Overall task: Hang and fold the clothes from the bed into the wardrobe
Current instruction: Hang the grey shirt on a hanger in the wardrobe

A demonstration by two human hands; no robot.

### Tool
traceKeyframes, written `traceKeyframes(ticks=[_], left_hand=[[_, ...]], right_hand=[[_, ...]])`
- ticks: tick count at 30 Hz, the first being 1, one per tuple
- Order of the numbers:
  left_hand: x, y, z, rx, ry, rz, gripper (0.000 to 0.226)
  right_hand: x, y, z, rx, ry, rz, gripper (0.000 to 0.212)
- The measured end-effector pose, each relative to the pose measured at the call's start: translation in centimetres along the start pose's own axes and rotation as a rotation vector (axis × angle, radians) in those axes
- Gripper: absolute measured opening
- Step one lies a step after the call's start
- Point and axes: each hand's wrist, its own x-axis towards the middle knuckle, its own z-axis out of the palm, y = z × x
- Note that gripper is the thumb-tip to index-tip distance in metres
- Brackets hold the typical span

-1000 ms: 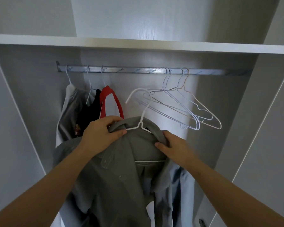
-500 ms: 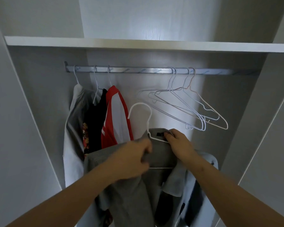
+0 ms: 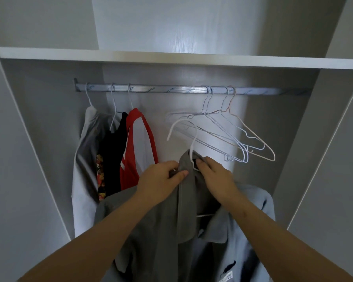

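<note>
I hold a grey shirt [image 3: 167, 231] on a white wire hanger [image 3: 183, 131] in front of the open wardrobe, below the metal rail [image 3: 167, 90]. My left hand [image 3: 161, 180] pinches the shirt's collar on the left side. My right hand [image 3: 214, 178] grips the collar and the hanger's neck on the right. The hanger's hook points up and left, free of the rail. The shirt's right side looks paler blue-grey and droops down.
Three garments hang at the rail's left: a grey one [image 3: 88, 151], a black one [image 3: 114, 155], a red and white one [image 3: 140, 145]. Several empty wire hangers [image 3: 232, 139] hang at the right. A white shelf [image 3: 171, 58] runs above. Wardrobe side panels [image 3: 324, 159] close in both sides.
My left hand has moved from the shirt's front up to the collar. The shirt and hanger have risen a little toward the rail, and my right hand keeps its hold at the neck.
</note>
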Motion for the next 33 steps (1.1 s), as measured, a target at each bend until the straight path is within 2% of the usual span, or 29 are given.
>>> traceKeyframes(ticks=[2,6,10,13,16,18,26,30,33], left_hand=[[-0.1,0.5,0.3,-0.013,-0.009,0.034,0.03],[-0.3,-0.6,-0.7,0.055,-0.071,0.112,0.021],[-0.7,-1.7,-1.3,0.101,-0.052,0.129,0.016],[-0.7,-1.4,-0.8,0.029,0.009,0.092,0.014],[-0.4,-1.0,-0.3,-0.059,0.076,0.015,0.008],[-0.2,-0.4,0.4,-0.097,0.071,0.018,0.004],[2.0,2.8,5.9,-0.112,-0.089,0.027,0.011],[3.1,3.6,8.0,-0.153,-0.057,-0.017,0.019],[2.6,3.6,9.1,-0.268,-0.053,-0.12,0.011]], right_hand=[[-0.2,-0.4,0.0,0.016,-0.024,-0.011,0.034],[0.5,0.2,-1.7,0.295,0.027,0.141,0.037],[0.9,1.4,-2.5,0.305,0.029,0.224,0.048],[1.0,2.1,-3.1,0.193,0.053,0.22,0.049],[0.5,3.6,-4.5,-0.221,0.106,0.243,0.054],[-0.5,5.0,-5.3,-0.379,0.175,0.248,0.053],[-2.9,8.9,-10.1,-0.168,0.239,0.516,0.037],[-3.6,10.9,-12.3,-0.09,0.286,0.588,0.046],[-4.2,11.9,-12.7,-0.061,0.277,0.639,0.048]])
